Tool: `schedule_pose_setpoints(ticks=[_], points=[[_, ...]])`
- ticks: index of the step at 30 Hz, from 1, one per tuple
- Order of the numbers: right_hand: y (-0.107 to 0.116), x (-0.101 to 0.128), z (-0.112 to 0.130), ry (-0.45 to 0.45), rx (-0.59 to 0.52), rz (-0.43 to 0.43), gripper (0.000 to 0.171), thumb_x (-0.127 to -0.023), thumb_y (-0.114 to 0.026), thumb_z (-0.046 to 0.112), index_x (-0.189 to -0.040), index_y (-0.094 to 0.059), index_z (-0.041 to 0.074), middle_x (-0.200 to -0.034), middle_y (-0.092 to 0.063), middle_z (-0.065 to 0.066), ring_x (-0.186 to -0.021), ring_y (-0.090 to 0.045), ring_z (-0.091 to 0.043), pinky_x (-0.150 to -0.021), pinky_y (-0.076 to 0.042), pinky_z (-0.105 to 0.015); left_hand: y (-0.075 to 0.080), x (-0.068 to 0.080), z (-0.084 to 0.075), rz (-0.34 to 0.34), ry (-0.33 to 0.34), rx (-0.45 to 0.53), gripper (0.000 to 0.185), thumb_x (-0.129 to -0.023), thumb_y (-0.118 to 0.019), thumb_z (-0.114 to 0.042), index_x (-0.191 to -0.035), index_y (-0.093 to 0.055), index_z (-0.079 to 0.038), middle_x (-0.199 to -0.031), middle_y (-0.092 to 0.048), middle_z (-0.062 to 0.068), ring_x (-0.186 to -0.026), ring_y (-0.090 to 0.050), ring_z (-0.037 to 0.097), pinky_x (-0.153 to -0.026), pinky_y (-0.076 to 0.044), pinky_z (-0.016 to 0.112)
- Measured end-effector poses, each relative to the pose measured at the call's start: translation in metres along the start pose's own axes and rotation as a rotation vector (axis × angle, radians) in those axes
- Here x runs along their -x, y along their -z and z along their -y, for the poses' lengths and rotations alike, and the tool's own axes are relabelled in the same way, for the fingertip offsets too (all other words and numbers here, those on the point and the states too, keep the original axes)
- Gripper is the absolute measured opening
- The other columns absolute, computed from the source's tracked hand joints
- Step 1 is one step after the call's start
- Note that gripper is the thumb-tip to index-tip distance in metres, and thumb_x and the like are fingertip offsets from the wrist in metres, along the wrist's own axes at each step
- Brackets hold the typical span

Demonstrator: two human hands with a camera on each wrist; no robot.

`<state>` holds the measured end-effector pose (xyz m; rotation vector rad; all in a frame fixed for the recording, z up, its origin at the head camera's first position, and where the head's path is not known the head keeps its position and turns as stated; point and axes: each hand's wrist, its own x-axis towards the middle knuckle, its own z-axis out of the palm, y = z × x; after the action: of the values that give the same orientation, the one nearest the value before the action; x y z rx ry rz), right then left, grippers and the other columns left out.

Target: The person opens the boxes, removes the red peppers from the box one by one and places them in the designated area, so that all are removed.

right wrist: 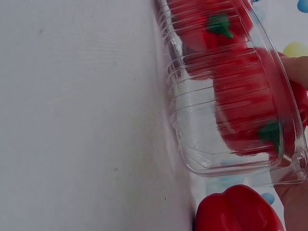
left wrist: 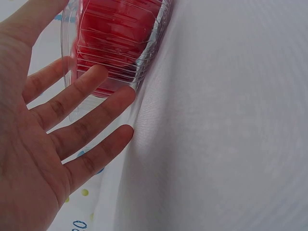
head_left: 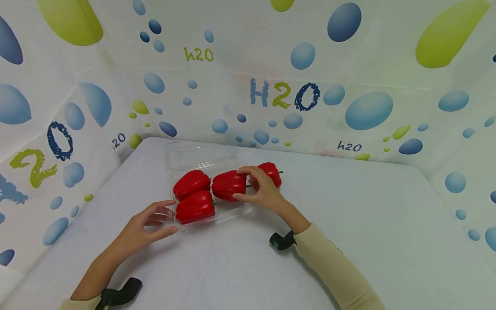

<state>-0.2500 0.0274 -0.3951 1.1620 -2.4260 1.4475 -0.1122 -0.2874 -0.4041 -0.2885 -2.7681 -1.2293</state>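
Observation:
A clear plastic clamshell box [head_left: 228, 212] lies on the white table with its lid [head_left: 201, 151] open toward the back. Three red peppers are in it. My right hand [head_left: 245, 185] grips the right-hand pepper [head_left: 227, 185], thumb in front and fingers over the top. Just behind that hand a fourth pepper [head_left: 271, 171] lies outside the box and shows near the bottom of the right wrist view [right wrist: 238, 211]. With its fingers straight, my left hand [head_left: 166, 219] touches the box's front left corner [left wrist: 139, 62] beside the front pepper [head_left: 195, 207].
The white table [head_left: 348, 206] is enclosed on three sides by a printed bubble-pattern curtain [head_left: 368, 107] close behind the box. Bare tabletop stretches to the right and in front of the box.

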Motion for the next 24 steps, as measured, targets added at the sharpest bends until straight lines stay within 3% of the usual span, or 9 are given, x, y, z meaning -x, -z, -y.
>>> schedule_pose_setpoints(ticks=[6, 11, 18, 24], points=[[0.0012, 0.0002, 0.0028, 0.025, -0.002, -0.003, 0.058, -0.074, -0.078, 0.019, -0.124, -0.049, 0.015, -0.126, -0.052, -0.001, -0.105, -0.049, -0.016, -0.081, -0.052, -0.031, 0.0007, -0.0006, 0.001, 0.0, 0.007, 0.0, 0.063, -0.076, -0.076, -0.026, -0.132, -0.046, -0.018, -0.109, -0.062, 0.002, -0.093, -0.056, -0.007, -0.076, -0.051, 0.018], [0.0021, 0.0004, 0.0048, 0.023, -0.021, 0.001, 0.059, -0.074, -0.078, 0.017, -0.125, -0.049, 0.013, -0.126, -0.052, -0.003, -0.106, -0.049, -0.017, -0.083, -0.052, -0.032, 0.0007, -0.0003, 0.0019, -0.001, 0.01, -0.002, 0.064, -0.076, -0.076, -0.026, -0.132, -0.046, -0.017, -0.109, -0.062, 0.003, -0.093, -0.057, -0.005, -0.076, -0.051, 0.018], [0.0034, 0.0021, 0.006, 0.025, -0.065, -0.001, 0.059, -0.073, -0.078, 0.014, -0.124, -0.05, 0.01, -0.126, -0.053, -0.008, -0.105, -0.051, -0.025, -0.083, -0.052, -0.043, 0.0004, -0.0004, 0.0011, 0.003, 0.011, 0.014, 0.063, -0.077, -0.075, -0.026, -0.132, -0.046, -0.018, -0.109, -0.061, 0.004, -0.093, -0.058, -0.003, -0.075, -0.051, 0.018], [0.0053, 0.005, 0.0071, 0.022, -0.054, 0.0, 0.058, -0.073, -0.078, 0.015, -0.124, -0.05, 0.013, -0.126, -0.052, -0.004, -0.105, -0.051, -0.02, -0.082, -0.053, -0.038, -0.0003, 0.0, 0.0001, 0.012, 0.021, 0.031, 0.061, -0.078, -0.074, -0.026, -0.132, -0.046, -0.018, -0.109, -0.061, 0.004, -0.093, -0.058, -0.002, -0.076, -0.051, 0.018]])
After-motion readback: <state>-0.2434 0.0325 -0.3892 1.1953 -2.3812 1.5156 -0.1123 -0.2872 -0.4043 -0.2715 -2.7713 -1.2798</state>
